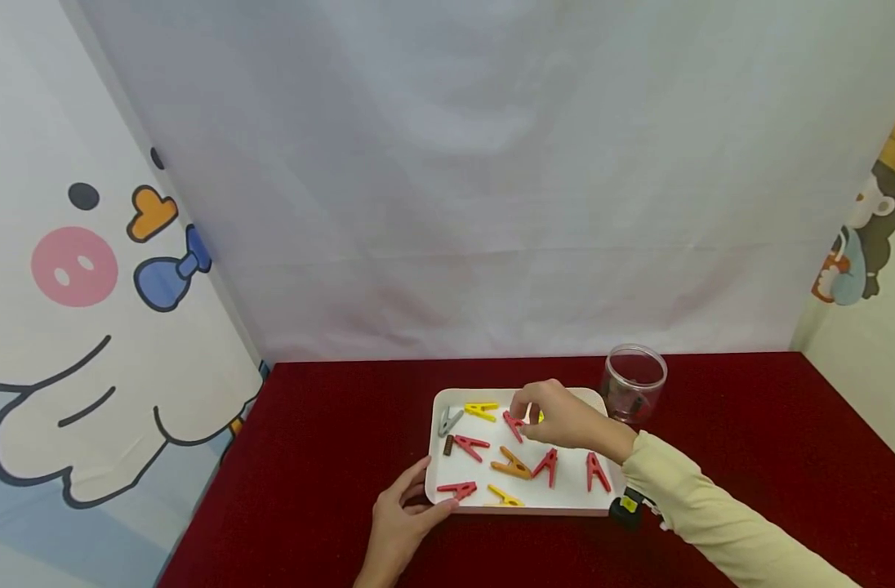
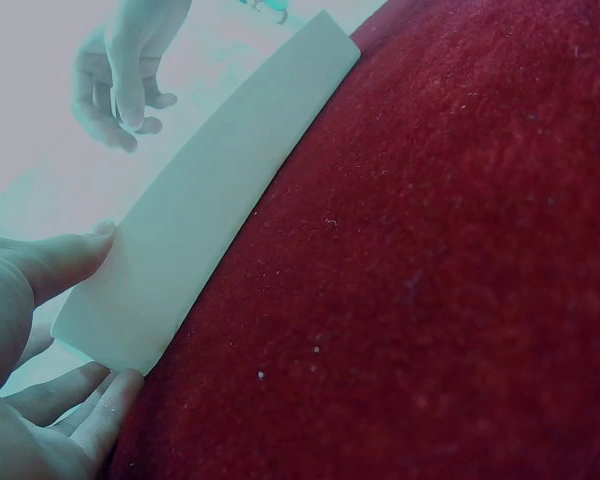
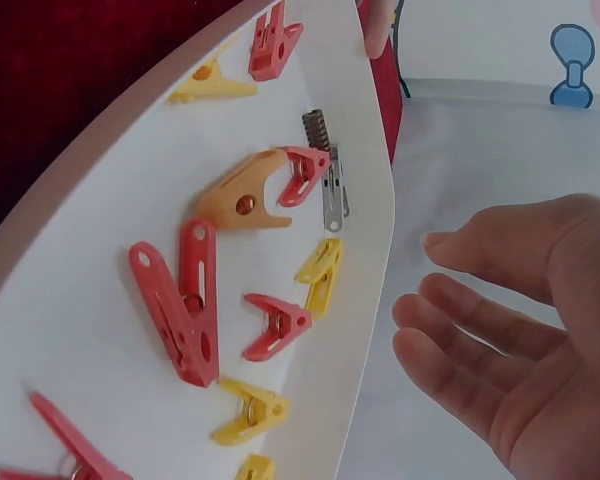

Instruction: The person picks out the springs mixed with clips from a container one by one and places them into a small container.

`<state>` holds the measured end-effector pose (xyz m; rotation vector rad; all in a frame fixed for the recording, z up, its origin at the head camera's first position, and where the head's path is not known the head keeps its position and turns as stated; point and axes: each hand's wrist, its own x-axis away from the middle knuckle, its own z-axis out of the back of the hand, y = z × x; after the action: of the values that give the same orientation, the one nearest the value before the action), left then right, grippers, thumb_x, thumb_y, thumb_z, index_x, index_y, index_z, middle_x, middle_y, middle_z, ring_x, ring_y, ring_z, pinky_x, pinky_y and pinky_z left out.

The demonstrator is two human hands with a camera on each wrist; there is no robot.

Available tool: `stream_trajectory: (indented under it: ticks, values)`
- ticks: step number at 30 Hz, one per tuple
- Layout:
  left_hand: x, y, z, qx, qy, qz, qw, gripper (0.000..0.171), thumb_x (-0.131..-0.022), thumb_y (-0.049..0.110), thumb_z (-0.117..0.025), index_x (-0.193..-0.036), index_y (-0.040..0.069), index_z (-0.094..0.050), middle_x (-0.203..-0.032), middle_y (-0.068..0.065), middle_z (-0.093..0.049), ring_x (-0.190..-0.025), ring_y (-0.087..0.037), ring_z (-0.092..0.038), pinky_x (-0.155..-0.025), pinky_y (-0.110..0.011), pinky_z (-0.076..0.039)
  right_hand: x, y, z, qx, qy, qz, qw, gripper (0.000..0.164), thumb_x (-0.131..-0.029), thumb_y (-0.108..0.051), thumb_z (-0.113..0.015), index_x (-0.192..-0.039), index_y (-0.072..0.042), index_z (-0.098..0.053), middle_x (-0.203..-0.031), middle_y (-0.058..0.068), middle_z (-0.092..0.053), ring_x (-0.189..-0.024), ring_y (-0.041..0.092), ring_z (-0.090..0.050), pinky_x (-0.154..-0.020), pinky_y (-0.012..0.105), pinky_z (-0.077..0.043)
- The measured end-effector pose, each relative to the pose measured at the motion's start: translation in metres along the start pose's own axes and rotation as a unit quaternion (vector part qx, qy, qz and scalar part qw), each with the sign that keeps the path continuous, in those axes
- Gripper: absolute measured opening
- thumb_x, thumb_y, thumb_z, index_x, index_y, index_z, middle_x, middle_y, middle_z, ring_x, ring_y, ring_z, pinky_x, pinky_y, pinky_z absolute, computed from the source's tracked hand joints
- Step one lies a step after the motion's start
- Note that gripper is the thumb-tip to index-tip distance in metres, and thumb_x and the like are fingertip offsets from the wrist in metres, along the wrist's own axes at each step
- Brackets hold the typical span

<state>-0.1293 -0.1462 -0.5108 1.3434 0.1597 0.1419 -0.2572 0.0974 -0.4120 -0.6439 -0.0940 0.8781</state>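
My left hand [image 1: 398, 523] grips the front left corner of a white tray [image 1: 565, 511], thumb at the rim and fingers against the outer wall. Over the tray's back part hovers my right hand [image 1: 565, 418], fingers loosely bent, with a gap between thumb and fingertips in the right wrist view. Nearest to it in the head view lies a red clothespin [image 1: 513, 427]; a yellow clothespin [image 1: 541, 416] is mostly hidden behind the hand. Several more red and yellow clothespins lie scattered in the tray, with an orange clothespin [image 3: 245, 200] and a grey metal clothespin [image 3: 333, 195].
A clear jar [image 1: 634, 380] with a small dark thing inside stands behind the tray's right end. Beside the grey clothespin lies a small dark ribbed piece [image 3: 316, 130]. Dark red cloth [image 1: 330, 457] covers the table, and a pale curtain [image 1: 492, 204] hangs behind it.
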Motion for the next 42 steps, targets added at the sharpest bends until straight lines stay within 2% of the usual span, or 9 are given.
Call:
stream_trajectory:
  ticks: [9, 15, 24, 31, 38, 42]
  values:
    - [0.0, 0.001, -0.001, -0.004, -0.002, 0.0, 1.0, 0.071, -0.069, 0.019, -0.086, -0.132, 0.009, -0.056, -0.123, -0.016, -0.059, -0.1, -0.024, -0.059, -0.072, -0.024, -0.051, -0.007, -0.004, -0.012, -0.01, -0.02, -0.011, 1.0, 0.012, -0.08, 0.0, -0.07, -0.084, -0.01, -0.068, -0.083, 0.006, -0.065, -0.067, 0.01, -0.057, -0.059, 0.023, -0.048]
    - [-0.001, -0.003, 0.0, -0.01, -0.002, 0.007, 0.9999, 0.072, -0.069, 0.02, -0.086, -0.133, 0.01, -0.055, -0.121, -0.015, -0.06, -0.101, -0.023, -0.058, -0.073, -0.025, -0.05, -0.01, -0.007, -0.015, -0.013, -0.02, -0.01, 1.0, 0.011, -0.079, 0.001, -0.07, -0.084, -0.008, -0.068, -0.083, 0.008, -0.065, -0.068, 0.013, -0.057, -0.06, 0.024, -0.048]
    - [-0.002, -0.003, 0.0, -0.012, 0.0, -0.004, 0.9999, 0.069, -0.069, 0.018, -0.086, -0.131, 0.01, -0.057, -0.124, -0.015, -0.058, -0.1, -0.024, -0.059, -0.072, -0.025, -0.051, -0.018, -0.01, -0.024, -0.013, -0.02, 0.001, 1.0, 0.01, -0.078, 0.001, -0.071, -0.083, -0.007, -0.068, -0.083, 0.009, -0.066, -0.065, 0.014, -0.057, -0.059, 0.023, -0.048]
    - [0.0, 0.001, 0.0, -0.005, -0.001, -0.008, 1.0, 0.069, -0.069, 0.018, -0.086, -0.131, 0.008, -0.056, -0.123, -0.014, -0.06, -0.1, -0.024, -0.059, -0.072, -0.024, -0.051, -0.028, -0.012, -0.034, -0.024, -0.021, 0.014, 0.999, 0.009, -0.077, 0.004, -0.069, -0.084, -0.001, -0.068, -0.082, 0.012, -0.066, -0.067, 0.016, -0.061, -0.061, 0.022, -0.049]
    - [0.0, -0.001, 0.001, 0.001, -0.003, -0.012, 0.9999, 0.069, -0.069, 0.017, -0.086, -0.13, 0.008, -0.057, -0.122, -0.014, -0.061, -0.1, -0.025, -0.059, -0.072, -0.024, -0.051, -0.04, -0.015, -0.043, -0.038, -0.03, -0.006, 0.999, 0.01, -0.076, 0.003, -0.071, -0.084, -0.002, -0.068, -0.085, 0.01, -0.066, -0.07, 0.019, -0.062, -0.06, 0.024, -0.049]
    - [-0.001, -0.003, 0.0, 0.008, -0.003, -0.02, 0.9998, 0.068, -0.068, 0.016, -0.086, -0.13, 0.008, -0.057, -0.12, -0.014, -0.062, -0.099, -0.025, -0.06, -0.072, -0.024, -0.052, -0.046, -0.015, -0.049, -0.064, -0.041, -0.019, 0.997, 0.01, -0.075, 0.003, -0.071, -0.083, -0.001, -0.067, -0.086, 0.01, -0.066, -0.068, 0.017, -0.062, -0.059, 0.024, -0.05]
